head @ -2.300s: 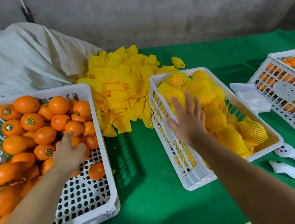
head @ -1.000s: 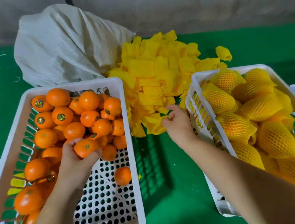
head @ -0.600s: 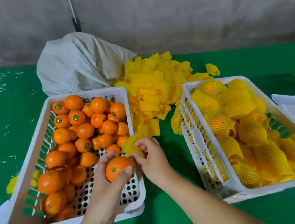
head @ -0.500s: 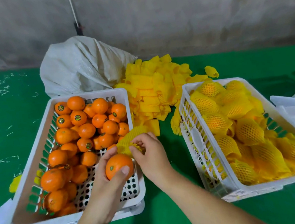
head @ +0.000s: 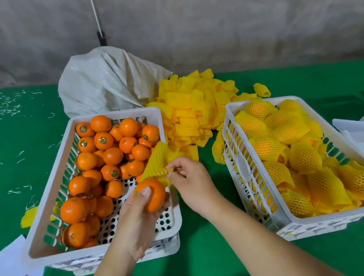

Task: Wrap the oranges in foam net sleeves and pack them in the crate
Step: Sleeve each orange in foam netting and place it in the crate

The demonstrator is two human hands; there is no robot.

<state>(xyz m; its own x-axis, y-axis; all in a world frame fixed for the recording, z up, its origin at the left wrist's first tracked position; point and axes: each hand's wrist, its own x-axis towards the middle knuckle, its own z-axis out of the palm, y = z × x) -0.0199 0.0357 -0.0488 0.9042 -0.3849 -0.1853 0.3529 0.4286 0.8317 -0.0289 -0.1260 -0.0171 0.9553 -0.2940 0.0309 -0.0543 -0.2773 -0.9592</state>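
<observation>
Orange (head: 150, 195) gripped in left hand (head: 137, 214), fingers curled round it, above near right corner of left crate (head: 45, 193). Yellow sleeve (head: 159, 163) pinched by right hand (head: 191, 182), fingers clamped on its lower edge, touching orange's top. Right crate (head: 233, 131) filled with sleeved oranges (head: 302, 157). Loose sleeves (head: 193, 111) heaped between crates on green bench (head: 5, 141), beside white sack (head: 105, 80).

Orange oranges (head: 108, 160); yellow netted sleeves (head: 187, 114); white perforated crates (head: 230, 113); green cloth (head: 5, 145).

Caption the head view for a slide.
Left hand holds an orange; right hand pinches a foam net sleeve over it.
</observation>
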